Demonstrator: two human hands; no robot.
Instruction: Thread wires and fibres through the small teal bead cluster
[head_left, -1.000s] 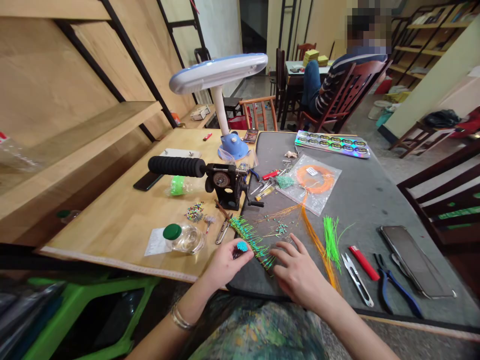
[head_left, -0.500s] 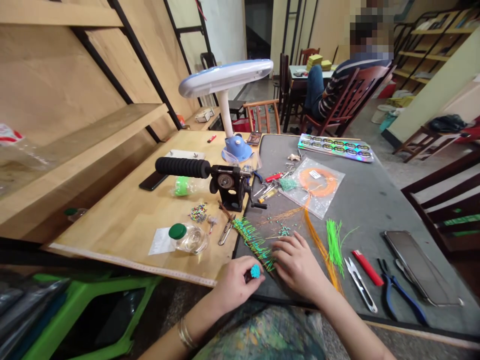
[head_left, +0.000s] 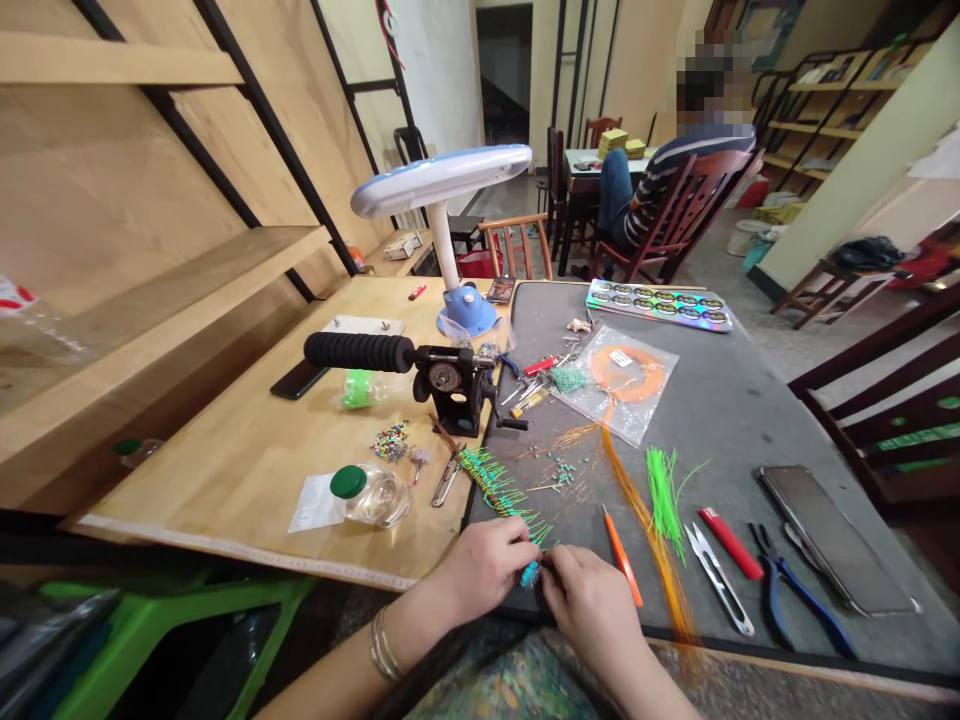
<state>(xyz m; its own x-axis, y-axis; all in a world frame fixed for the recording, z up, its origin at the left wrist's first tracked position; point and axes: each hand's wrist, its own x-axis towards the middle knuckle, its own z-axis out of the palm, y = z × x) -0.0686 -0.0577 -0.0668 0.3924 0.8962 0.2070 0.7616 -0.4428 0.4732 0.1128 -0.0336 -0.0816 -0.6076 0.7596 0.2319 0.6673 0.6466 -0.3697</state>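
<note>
My left hand is closed around a small bright blue tufted bunch, which pokes out beside the fingers. Against it comes my right hand, thumb and fingers pinched together; what lies in the pinch is too small to make out. Just beyond my left hand runs a row of green-yellow strands with blue tips. To the right of my right hand lies an orange pointed tool, and beside it a bundle of orange strands.
A black hand-cranked clamp and a blue-white lamp stand behind. Right lie green strands, snips, a red lighter, blue-handled pliers and a phone. A green-capped bottle lies left. A person sits beyond.
My right hand has moved from the strands to the blue bunch, its fingers now pinched. The left hand has turned and shifted right. The orange pointed tool now shows. The camera view tilted up slightly.
</note>
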